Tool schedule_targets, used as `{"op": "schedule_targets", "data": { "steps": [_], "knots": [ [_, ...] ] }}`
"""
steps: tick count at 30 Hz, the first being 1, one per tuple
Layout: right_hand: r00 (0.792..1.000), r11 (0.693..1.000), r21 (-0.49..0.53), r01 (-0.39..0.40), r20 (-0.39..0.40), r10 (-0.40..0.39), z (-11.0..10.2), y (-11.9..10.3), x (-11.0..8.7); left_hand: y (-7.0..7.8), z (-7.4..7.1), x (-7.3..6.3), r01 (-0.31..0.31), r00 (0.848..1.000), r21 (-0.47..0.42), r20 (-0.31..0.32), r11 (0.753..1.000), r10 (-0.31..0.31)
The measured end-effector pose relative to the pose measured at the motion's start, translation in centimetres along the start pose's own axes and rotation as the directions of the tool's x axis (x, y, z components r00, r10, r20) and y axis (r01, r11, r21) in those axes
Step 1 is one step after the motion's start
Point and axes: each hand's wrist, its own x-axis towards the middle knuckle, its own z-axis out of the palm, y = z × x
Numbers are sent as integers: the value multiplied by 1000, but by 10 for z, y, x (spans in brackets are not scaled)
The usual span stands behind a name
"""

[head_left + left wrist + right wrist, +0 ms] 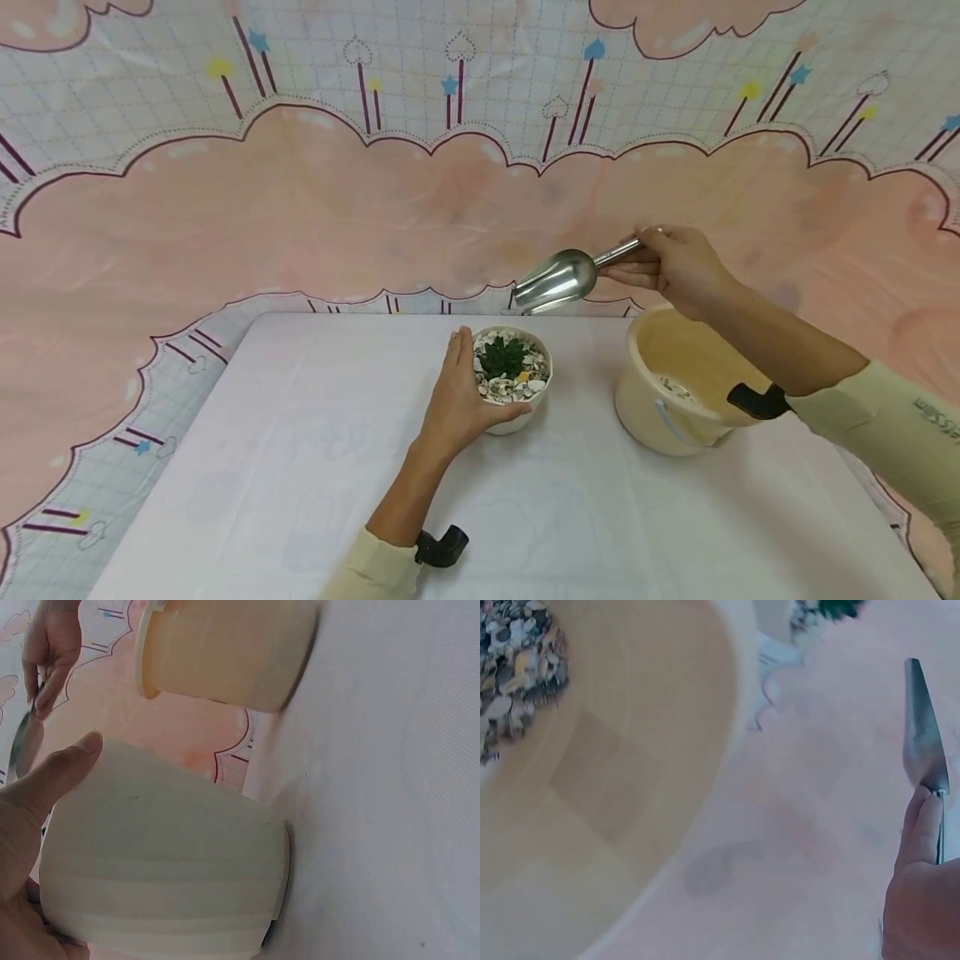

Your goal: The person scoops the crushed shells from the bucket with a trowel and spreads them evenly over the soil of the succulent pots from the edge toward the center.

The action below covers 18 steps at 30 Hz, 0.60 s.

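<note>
A white flower pot stands on the table, holding a green succulent among mixed pebbles. My left hand grips this pot from its left and front, with the thumb near the rim in the left wrist view. Raised to the right, my right hand holds a metal scoop by its handle. The scoop's mouth points left and slightly down, above and behind the pot without touching it. No pebbles can be made out in the scoop.
A cream bucket stands right of the pot, under my right forearm. Loose gravel lies at its bottom. The white table ends at a back edge just behind the pot, where a patterned pink cloth hangs.
</note>
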Motion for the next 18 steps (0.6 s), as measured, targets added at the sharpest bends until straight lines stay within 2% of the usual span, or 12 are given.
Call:
{"op": "schedule_targets", "data": {
  "steps": [3,7,10,12,14,16,18],
  "knots": [
    [999,998,45,32,-21,-31,-15,-16,-15,0,0,1,11,1000,8,7,1000,-12],
    [994,989,110,96,-56,-90,-45,-35,-38,1,2,1,30,999,4,18,1000,-30],
    [982,980,100,172,-101,-162,-69,-46,-53,1,2,0,29,999,-3,16,1000,-29],
    [969,977,59,206,-150,-196,-82,-50,-60,1,2,1,27,1000,-3,13,1000,-26],
    [956,979,-21,204,-212,-204,-93,-53,-66,1,2,1,20,1000,-2,7,1000,-20],
    [947,979,-109,172,-254,-194,-103,-51,-70,1,2,2,13,1000,1,2,1000,-13],
    [944,967,-227,117,-275,-179,-110,-46,-73,1,2,3,15,1000,2,3,1000,-15]
  ]
}}
